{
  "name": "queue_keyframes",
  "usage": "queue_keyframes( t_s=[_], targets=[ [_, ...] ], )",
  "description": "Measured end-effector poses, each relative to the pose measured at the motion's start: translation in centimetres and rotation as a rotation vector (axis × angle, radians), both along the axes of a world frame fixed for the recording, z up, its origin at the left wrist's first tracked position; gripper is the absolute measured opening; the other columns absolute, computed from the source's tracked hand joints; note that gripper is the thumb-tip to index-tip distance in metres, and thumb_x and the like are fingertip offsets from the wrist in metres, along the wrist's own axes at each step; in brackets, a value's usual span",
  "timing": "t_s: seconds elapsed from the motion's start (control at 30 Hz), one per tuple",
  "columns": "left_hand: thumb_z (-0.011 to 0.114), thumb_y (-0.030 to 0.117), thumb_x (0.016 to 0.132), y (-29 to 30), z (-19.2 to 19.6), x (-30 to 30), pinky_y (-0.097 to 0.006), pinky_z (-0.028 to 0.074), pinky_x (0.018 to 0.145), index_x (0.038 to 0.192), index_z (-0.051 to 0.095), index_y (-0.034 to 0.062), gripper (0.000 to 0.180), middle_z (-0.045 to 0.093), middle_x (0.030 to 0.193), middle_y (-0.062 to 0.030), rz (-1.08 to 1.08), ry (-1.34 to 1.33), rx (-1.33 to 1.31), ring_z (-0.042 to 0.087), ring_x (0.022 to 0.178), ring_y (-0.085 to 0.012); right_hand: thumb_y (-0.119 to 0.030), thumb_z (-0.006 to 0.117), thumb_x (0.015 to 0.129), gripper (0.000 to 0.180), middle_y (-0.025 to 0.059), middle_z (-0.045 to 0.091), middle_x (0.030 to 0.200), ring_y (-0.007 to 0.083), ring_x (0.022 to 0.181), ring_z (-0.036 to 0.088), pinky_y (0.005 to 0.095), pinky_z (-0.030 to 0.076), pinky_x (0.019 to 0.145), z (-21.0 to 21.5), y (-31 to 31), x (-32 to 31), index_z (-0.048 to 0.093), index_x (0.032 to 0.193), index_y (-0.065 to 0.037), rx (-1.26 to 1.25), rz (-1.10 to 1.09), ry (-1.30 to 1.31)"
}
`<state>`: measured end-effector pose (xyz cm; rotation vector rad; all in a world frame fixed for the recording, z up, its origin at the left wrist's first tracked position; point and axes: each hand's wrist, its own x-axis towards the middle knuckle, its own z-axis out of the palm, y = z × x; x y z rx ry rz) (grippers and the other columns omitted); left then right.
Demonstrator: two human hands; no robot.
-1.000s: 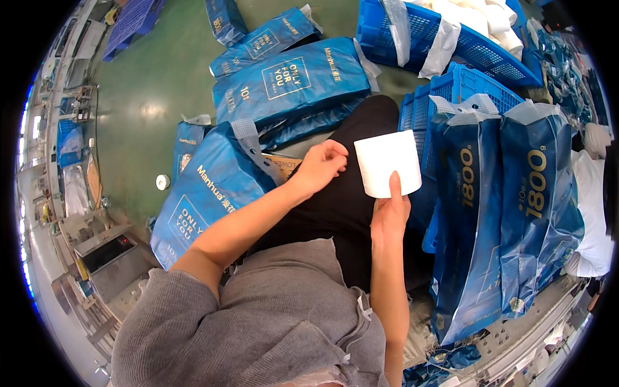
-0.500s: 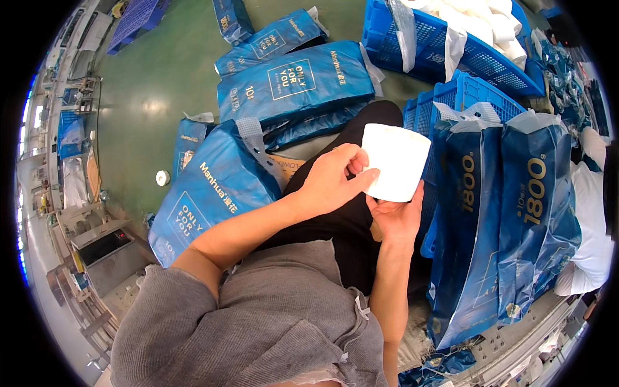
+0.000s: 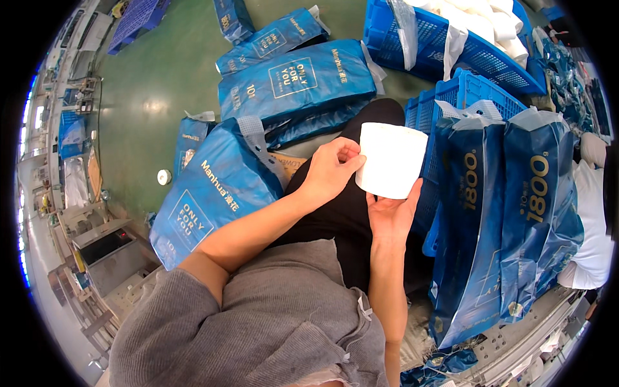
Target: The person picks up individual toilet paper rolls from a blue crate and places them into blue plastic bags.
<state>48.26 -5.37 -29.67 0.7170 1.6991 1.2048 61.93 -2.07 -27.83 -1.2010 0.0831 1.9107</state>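
Note:
A white toilet paper roll (image 3: 392, 161) is held up over my lap. My right hand (image 3: 391, 216) supports it from below, fingers and thumb spread around its lower end. At the roll's left side, my left hand (image 3: 330, 173) has its fingers curled and its thumb and fingertips pinched at the paper's edge. Whether a loose end of paper lies between those fingertips is too small to make out. Just left of my left forearm leans a blue plastic bag (image 3: 222, 184) with a perforated white handle strip.
Packed blue bags (image 3: 296, 77) lie on the green floor ahead. A blue crate (image 3: 451, 48) full of white rolls stands at far right, with another blue crate (image 3: 474, 90) nearer. Two tall blue bags (image 3: 467, 226) stand beside my right arm. A small white roll (image 3: 164, 177) rests on the floor.
The roll has shifted slightly left in my right hand. My left thumb has drawn back from the roll's face to its left edge, and those fingers are pinched closer together.

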Motion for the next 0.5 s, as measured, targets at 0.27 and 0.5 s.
queue_keyframes(
  t_s=[0.27,0.5],
  targets=[
    [0.062,0.008,0.086,-0.4,0.8,-0.4,-0.024,0.048,0.073,0.096,0.061,-0.0019,0.014,0.064,0.086,-0.0059,0.157,-0.349,-0.001,0.059,0.078,-0.0108,-0.048,0.036,0.097,0.049,0.0013,0.047,0.134,0.0174,0.125,0.043,0.0364,0.033,0.104,-0.2,-0.8,-0.9,0.039,0.136,-0.017,0.121,0.054,-0.072],
    [0.057,0.013,0.091,-0.8,0.6,-1.1,-0.027,0.046,0.081,0.103,0.06,-0.0002,0.018,0.064,0.094,-0.0053,0.05,-0.576,0.014,0.059,0.086,-0.0115,-0.043,0.041,0.096,0.052,0.0051,0.047,0.134,0.0177,0.125,0.043,0.0356,0.033,0.103,-0.2,-0.8,-0.8,0.037,0.136,-0.01,0.252,0.081,-0.125]
  ],
)
